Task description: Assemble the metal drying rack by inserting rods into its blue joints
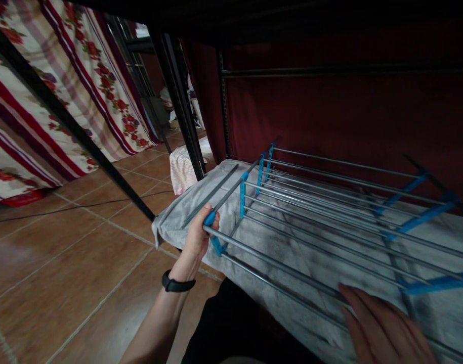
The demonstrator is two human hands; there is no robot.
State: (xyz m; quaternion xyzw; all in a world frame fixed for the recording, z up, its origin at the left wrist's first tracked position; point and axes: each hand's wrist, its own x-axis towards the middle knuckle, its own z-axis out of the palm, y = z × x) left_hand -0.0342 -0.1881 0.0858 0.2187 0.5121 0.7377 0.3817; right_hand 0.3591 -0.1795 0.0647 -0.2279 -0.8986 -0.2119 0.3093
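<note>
Metal rods of a folding drying rack (330, 202) ran lengthwise from the near left corner away toward the right, joined by blue plastic connectors (242, 194), so the rack's long axis stretched across the view and slightly upward to the right. It lay nearly flat on a grey towel (277, 242) spread over a low surface under a dark bunk frame (178, 101). The left hand (199, 235) was closed around the rack's near left corner, fingers wrapped over the end rod beside a blue joint, with a black wristband (177, 284) on the wrist. The right hand (383, 328) lay open and flat at the near edge, fingers spread and pointing up-left, resting on the towel and touching the closest rod; whether it pressed on the rod could not be told. Behind the rack hung a dark red curtain (348, 116). To the left, a floral striped curtain (83, 76) hung over a terracotta tiled floor (64, 263), where a thin black cable (83, 206) trailed, and a pale pink checked cloth (181, 169) sat by the frame's post.
</note>
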